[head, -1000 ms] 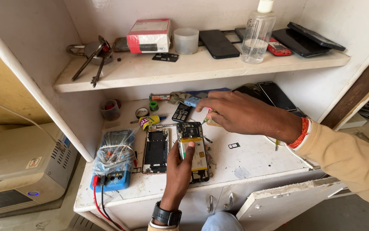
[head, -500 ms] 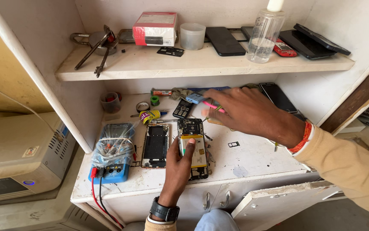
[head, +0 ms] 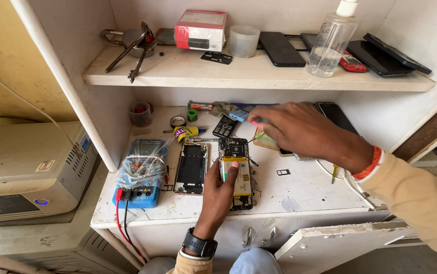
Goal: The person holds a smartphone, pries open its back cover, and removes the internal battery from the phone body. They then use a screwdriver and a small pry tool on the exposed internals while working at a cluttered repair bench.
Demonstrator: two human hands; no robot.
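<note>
Fingers of our left hand (head: 218, 195) press flat on the opened phone (head: 236, 172), thumb on its battery, so they pin it to the tabletop (head: 299, 190) without closing around it. Our right hand (head: 299, 129) comes in from three o'clock with its fingers pinched on a thin tool (head: 257, 136) with a yellow-green tip; something pink shows at the fingertips, and we cannot tell whether it belongs to the same tool.

We see the phone lying with its long axis from twelve to six o'clock, circuit board at the far end, battery toward us. From the tool tip the board lies at about eight o'clock, just beside it; whether the tip touches the board we cannot tell. Our right hand is the nearer one to that far end, while our left covers the near half.

At nine o'clock from the phone, just beside it and parallel, rests a separate phone frame (head: 192, 168). Farther at nine o'clock sits a blue multimeter (head: 140, 177) under a plastic bag.
</note>
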